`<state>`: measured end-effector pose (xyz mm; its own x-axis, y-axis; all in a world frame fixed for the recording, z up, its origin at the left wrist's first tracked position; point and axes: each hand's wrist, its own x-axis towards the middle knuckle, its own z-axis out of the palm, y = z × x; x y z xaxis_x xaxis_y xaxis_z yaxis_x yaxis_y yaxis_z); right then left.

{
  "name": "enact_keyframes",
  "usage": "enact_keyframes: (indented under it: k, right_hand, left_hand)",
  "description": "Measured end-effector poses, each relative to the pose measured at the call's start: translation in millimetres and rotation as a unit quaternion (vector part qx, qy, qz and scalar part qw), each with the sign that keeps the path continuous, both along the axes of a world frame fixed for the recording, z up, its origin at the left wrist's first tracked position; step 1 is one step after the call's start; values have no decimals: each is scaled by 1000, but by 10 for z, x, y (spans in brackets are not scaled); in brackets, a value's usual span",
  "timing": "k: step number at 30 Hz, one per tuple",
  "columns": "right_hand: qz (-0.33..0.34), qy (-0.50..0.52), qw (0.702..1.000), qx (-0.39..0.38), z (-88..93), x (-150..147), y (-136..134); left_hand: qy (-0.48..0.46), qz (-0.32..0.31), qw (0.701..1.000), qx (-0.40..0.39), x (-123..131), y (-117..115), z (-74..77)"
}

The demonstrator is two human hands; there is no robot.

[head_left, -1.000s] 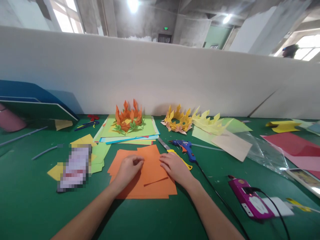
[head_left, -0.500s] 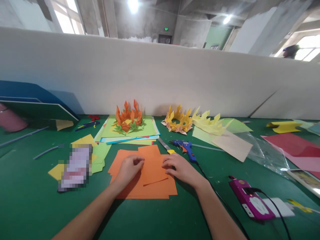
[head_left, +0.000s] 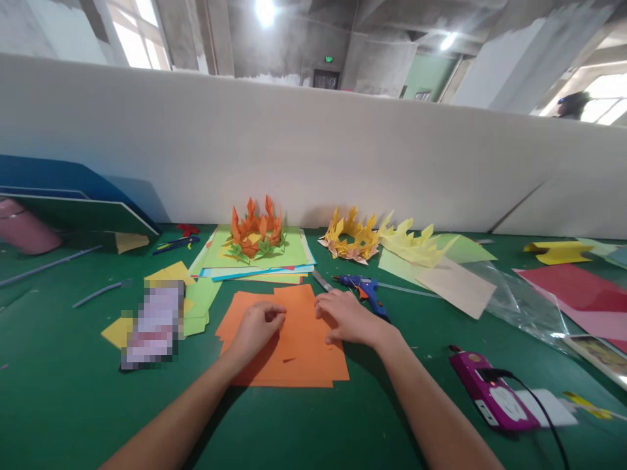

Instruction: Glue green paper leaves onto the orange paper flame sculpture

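Several overlapping orange paper sheets (head_left: pixel 304 365) lie flat in front of me. My left hand (head_left: pixel 259 326) rests on their left part, thumb and index finger pinched together; what is between the fingertips, if anything, is too small to make out. Over the right edge of the sheets is my right hand (head_left: pixel 345 318), its fingers curved and apart, holding nothing. A cutter knife (head_left: pixel 322 281) lies just beyond it, partly hidden by the hand. Beside it sits a blue glue gun (head_left: pixel 369 294).
An orange and green paper crown (head_left: pixel 257 235) stands on stacked sheets at the back. Right of it are a yellow paper crown (head_left: pixel 350 235) and a pale yellow strip (head_left: pixel 416 243). A magenta power strip (head_left: pixel 494 388) lies at right, a blurred object (head_left: pixel 157 323) at left.
My right hand has shifted slightly forward, its fingers spread wider, and now covers the knife's yellow part. My left hand stays pinched over the orange paper. The view has moved slightly.
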<state>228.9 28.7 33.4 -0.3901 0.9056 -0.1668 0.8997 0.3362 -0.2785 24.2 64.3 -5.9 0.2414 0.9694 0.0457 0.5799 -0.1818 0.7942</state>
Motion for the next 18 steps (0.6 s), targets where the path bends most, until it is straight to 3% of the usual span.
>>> enact_keyframes:
  k: [6, 11, 18]
  right_hand:
    - [38, -68, 996, -36, 29, -3, 253]
    - [46, -80, 994, -53, -1, 23, 312]
    - [6, 18, 997, 81, -40, 107, 20]
  left_hand:
    - [21, -13, 1000, 6, -15, 1, -43]
    - [18, -15, 1000, 8, -14, 1, -53]
    - [-31, -3, 999, 28, -25, -18, -53]
